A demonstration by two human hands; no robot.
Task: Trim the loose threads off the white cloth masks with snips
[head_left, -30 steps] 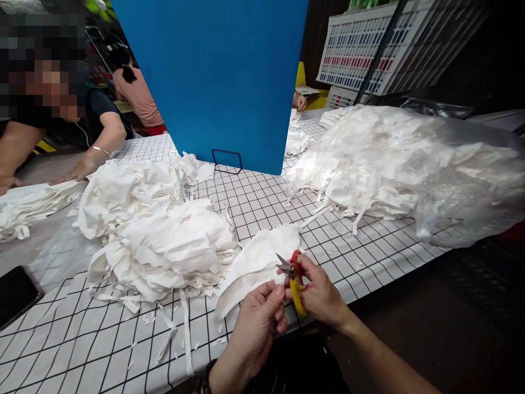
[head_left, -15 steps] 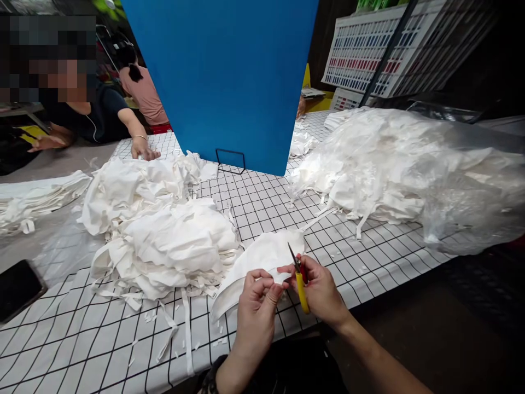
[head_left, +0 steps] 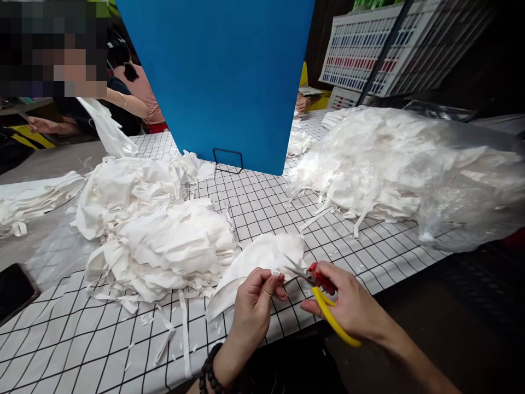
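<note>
White cloth is the whole job at this spot: the left hand [head_left: 256,303] pinches the near edge of a single white fabric piece [head_left: 262,257] between thumb and fingertips, lifting a small tab of it off the counter [head_left: 262,202]. The right hand [head_left: 348,306] is closed around the red and yellow handles of a pair of scissors [head_left: 318,290], whose blades point at that pinched tab and seem to be slightly parted, though they are too small to be sure. The piece itself lies at the counter's near edge, just beside the nearer heap, its far part resting on the grid-patterned cover.

By the look of it, the step in hand is trimming a stray bit from the edge. The next move calls for the tab held taut and the blades brought square across it, close to the seam without nicking the body of the cloth.

Counted: one pair of scissors, one piece being worked, two loose heaps of white pieces [head_left: 164,241] on the left, and one large pile in a clear plastic bag [head_left: 463,180] on the right. One blue board [head_left: 221,76] stands upright behind. Cut strips litter the cover, too many to count.
</note>
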